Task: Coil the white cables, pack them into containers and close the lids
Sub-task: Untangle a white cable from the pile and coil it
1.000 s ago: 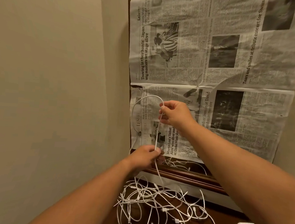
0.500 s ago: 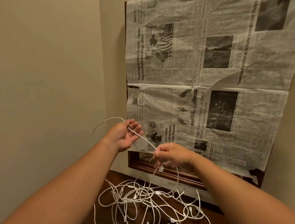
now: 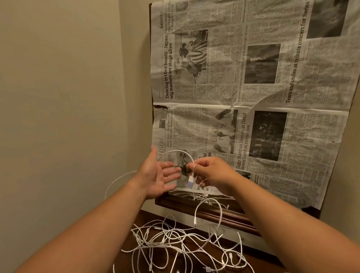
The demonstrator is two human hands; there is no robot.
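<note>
Left hand [image 3: 157,177] newly open; thin white cable loop [image 3: 178,151] (in right hand [image 3: 212,173])

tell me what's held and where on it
The right hand pinches a white cable just above its connector; the left hand is open, gripping nothing.

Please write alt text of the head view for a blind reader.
A person's right hand pinches a white cable near its plug, its loop arching to the open left hand. More cables lie tangled on a dark wooden top below a newspaper on the wall.
</note>
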